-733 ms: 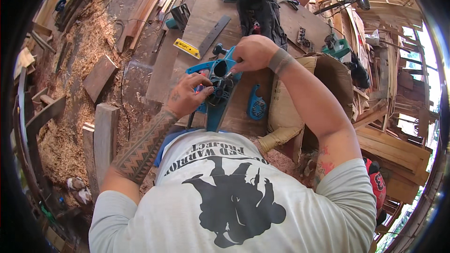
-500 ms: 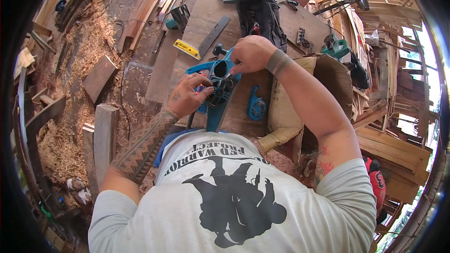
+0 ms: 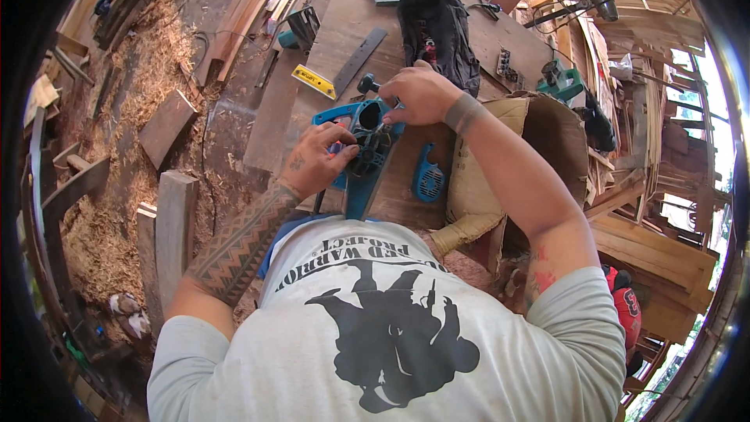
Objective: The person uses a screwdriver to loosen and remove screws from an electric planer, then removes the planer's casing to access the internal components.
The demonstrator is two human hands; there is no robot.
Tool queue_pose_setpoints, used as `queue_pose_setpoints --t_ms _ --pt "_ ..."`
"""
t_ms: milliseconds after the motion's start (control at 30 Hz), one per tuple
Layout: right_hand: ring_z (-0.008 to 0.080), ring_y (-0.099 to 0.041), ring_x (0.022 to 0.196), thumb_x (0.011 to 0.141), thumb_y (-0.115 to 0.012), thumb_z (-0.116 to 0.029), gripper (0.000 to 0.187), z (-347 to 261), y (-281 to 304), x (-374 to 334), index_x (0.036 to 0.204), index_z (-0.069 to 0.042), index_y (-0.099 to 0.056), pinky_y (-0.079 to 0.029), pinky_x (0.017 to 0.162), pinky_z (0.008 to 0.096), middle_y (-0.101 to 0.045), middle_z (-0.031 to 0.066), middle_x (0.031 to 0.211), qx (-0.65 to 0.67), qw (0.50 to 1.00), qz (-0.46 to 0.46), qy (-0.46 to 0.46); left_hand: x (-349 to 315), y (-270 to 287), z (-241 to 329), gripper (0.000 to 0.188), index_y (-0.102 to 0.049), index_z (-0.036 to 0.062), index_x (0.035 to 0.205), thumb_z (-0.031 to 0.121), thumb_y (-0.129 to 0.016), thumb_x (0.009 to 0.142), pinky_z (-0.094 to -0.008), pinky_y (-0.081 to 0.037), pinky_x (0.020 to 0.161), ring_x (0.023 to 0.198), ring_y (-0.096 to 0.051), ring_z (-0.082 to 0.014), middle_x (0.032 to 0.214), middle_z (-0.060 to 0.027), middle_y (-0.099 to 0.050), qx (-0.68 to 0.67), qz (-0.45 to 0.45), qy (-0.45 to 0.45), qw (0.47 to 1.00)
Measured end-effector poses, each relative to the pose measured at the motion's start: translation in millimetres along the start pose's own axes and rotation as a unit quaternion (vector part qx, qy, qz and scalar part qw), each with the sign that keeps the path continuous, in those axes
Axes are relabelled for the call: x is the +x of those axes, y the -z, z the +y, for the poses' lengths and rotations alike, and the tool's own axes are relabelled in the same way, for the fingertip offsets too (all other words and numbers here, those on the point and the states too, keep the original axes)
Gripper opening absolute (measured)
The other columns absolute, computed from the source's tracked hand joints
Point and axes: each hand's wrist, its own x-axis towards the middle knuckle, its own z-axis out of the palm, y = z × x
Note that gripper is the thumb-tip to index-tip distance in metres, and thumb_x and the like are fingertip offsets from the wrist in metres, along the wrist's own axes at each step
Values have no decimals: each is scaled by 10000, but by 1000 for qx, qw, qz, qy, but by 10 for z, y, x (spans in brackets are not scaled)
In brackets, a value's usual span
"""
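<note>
A blue electric planer (image 3: 361,197) rests in front of me against my shirt, its side opened so that dark inner parts show. My left hand (image 3: 316,160) is closed at its left side, thumb and fingers bent over the opened part. Something red and blue peeks out by those fingers, too hidden to name. On the planer's far right edge, my right hand (image 3: 422,94) grips with bent fingers. A dark knob (image 3: 367,84) sticks out beyond the planer's far end. Apart from the tool, to its right, lies a blue slotted cover (image 3: 429,175).
A yellow-handled square (image 3: 314,81) and a black bag (image 3: 437,35) lie on the board beyond the planer. An open cardboard box (image 3: 488,148) stands at the right, near my forearm. Wood offcuts (image 3: 176,215) and shavings cover the left. A green power tool (image 3: 561,80) sits far right.
My right hand has shifted slightly at the planer's far edge, and its fingers are less tightly curled. The left hand stays almost in place.
</note>
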Motion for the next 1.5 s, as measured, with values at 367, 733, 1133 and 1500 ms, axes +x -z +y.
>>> queue_pose_setpoints --t_ms 367,733,1133,1500 --pt "332 -672 917 923 -746 -418 318 184 -305 -44 895 -113 -662 -440 886 457 -669 90 833 44 993 95 58 -8 -25 29 190 -746 90 1060 231 -759 933 -445 -485 999 1116 -639 -332 1085 -108 -701 13 11 -14 1000" --pt "370 -691 868 904 -748 -375 311 245 -301 55 888 -87 -632 -466 849 491 -695 108 833 80 994 66 29 -23 -20 13 193 -748 84 1069 220 -763 933 -439 -487 1005 1136 -635 -326 1103 -102 -700 -4 11 -4 1000" --pt "342 -654 871 935 -758 -456 398 216 -240 45 880 -93 -607 -437 888 452 -646 91 807 94 994 39 31 -14 -11 11 184 -750 90 1062 225 -762 936 -446 -479 1011 1147 -624 -327 1091 -95 -697 -21 9 -2 1000" --pt "328 -661 907 925 -769 -438 371 215 -231 34 876 -106 -612 -432 901 450 -660 80 830 71 993 72 54 -1 12 14 198 -754 92 1079 231 -759 938 -435 -474 1027 1147 -619 -326 1120 -101 -700 -16 -8 6 1000"
